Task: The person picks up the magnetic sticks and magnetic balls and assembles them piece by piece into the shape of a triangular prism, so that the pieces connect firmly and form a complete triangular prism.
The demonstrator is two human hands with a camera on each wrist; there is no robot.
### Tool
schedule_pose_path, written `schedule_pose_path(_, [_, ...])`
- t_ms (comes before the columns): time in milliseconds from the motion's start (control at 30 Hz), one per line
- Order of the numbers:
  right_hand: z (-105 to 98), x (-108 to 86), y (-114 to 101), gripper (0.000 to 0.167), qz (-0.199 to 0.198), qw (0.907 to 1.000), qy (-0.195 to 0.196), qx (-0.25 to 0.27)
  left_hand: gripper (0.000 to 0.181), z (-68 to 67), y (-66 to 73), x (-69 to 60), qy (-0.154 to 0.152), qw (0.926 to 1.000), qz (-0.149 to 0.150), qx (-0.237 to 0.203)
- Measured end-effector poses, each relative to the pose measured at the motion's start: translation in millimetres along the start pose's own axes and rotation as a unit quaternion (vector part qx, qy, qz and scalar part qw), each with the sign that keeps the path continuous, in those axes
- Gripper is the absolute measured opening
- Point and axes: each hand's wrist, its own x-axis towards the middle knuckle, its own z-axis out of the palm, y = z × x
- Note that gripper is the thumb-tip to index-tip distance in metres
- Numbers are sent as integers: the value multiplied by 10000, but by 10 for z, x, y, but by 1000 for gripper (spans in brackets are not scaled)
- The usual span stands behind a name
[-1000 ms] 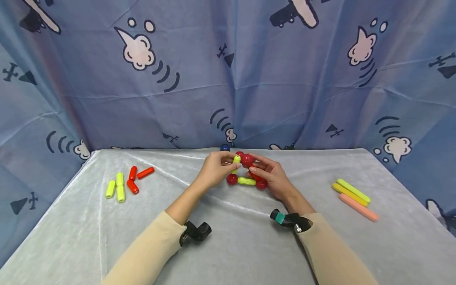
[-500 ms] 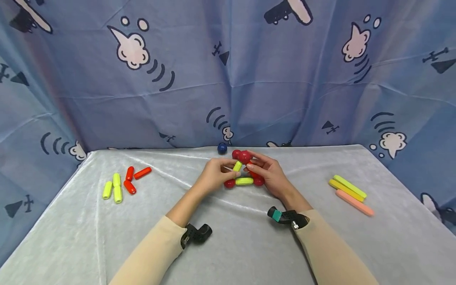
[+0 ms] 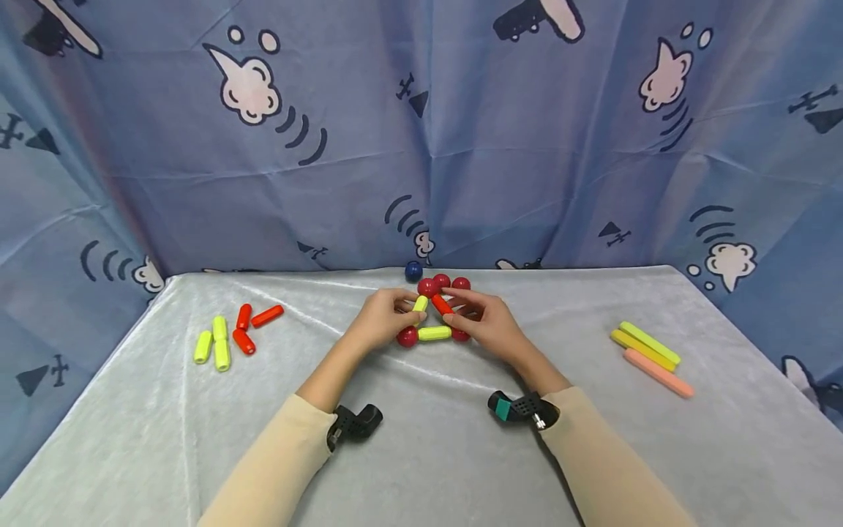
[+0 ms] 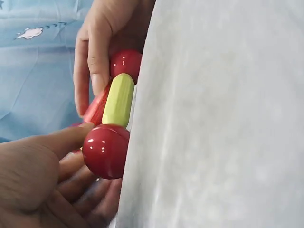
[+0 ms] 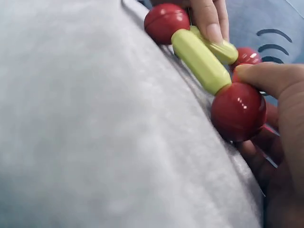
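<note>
While slanting both arms (image 3: 270,457) inward, pinched a yellow stick (image 3: 420,302) with left hand (image 3: 380,320) and a red stick (image 3: 442,303) with right hand (image 3: 489,320), between red balls (image 3: 427,287) toward back of table (image 3: 428,468); only in head view, saw blue ball (image 3: 413,271).

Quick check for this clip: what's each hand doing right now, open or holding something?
Left hand: holding the slanted yellow-green rod, pinched.
Right hand: holding the slanted red rod, pinched.
</note>
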Motion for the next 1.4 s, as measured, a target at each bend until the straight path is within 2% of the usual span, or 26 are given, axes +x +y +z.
schedule_pose_path(133, [3, 12, -56, 43, -101, 9980, -205, -587, 32, -68, -24, -29, -267, 9992, -34, 293])
schedule_pose_path(233, [-4, 10, -88, 48, -141, 9935, -661, -911, 32, -110, -44, -82, -498, 9976, 57, 471])
schedule_pose_path(333, [-19, 4, -111, 58, -223, 9870, -1065, -1180, 39, -180, -42, -154, -854, 9940, 202, 658])
schedule_pose_path(433, [-33, -12, -107, 67, -308, 9826, -1186, -1398, 46, -278, -27, -249, -1224, 9883, 302, 859])
schedule_pose_path(500, [-32, -37, -90, 68, -248, 9830, -1139, -1419, 46, -363, -50, -328, -1293, 9858, 354, 1015])
schedule_pose_path(567, [-27, -59, -57, 68, -123, 9854, -1031, -1350, 43, -481, -105, -405, -1134, 9861, 374, 1155])
schedule_pose_path(600, [-22, -67, -43, 68, -60, 9869, -977, -1284, 41, -555, -147, -440, -913, 9868, 383, 1285])
schedule_pose_path(633, [-13, -71, -31, 67, 17, 9884, -918, -1213, 39, -636, -199, -470, -603, 9868, 363, 1457])
schedule_pose_path(700, [7, -71, -14, 66, 104, 9906, -804, -1101, 36, -811, -314, -513, 188, 9821, 226, 1861])
schedule_pose_path(767, [32, -60, -8, 64, 121, 9920, -745, -1014, 38, -979, -444, -528, 1011, 9688, -132, 2260])
schedule_pose_path(800, [47, -52, -7, 63, 112, 9925, -737, -973, 40, -1057, -512, -529, 1291, 9609, -342, 2426])
schedule_pose_path(833, [63, -44, -10, 63, 115, 9930, -725, -925, 42, -1124, -570, -528, 1440, 9543, -567, 2555])
schedule_pose_path(900, [92, -35, -11, 62, 102, 9933, -751, -867, 41, -1228, -671, -518, 1441, 9467, -924, 2728])
schedule_pose_path(1033, [116, -39, -7, 61, 117, 9931, -801, -848, 27, -1316, -746, -457, 996, 9456, -1218, 2846])
schedule_pose_path(1100, [122, -46, -12, 61, 135, 9930, -802, -856, 19, -1326, -726, -414, 978, 9475, -1207, 2794])
schedule_pose_path(1133, [123, -47, -13, 61, 142, 9930, -797, -854, 17, -1321, -711, -393, 1032, 9491, -1109, 2761])
schedule_pose_path(1200, [123, -45, -21, 61, 155, 9932, -791, -845, 17, -1286, -650, -350, 1203, 9572, -921, 2466])
schedule_pose_path(1267, [117, -39, -25, 60, 149, 9932, -768, -858, 18, -1205, -575, -306, 1339, 9721, -770, 1763])
schedule_pose_path(1333, [108, -32, -28, 60, 143, 9932, -762, -872, 21, -1078, -489, -262, 1397, 9849, -626, 811])
schedule_pose_path(1400, [105, -19, -30, 61, 146, 9931, -751, -886, 23, -932, -389, -212, 1407, 9882, -586, -125])
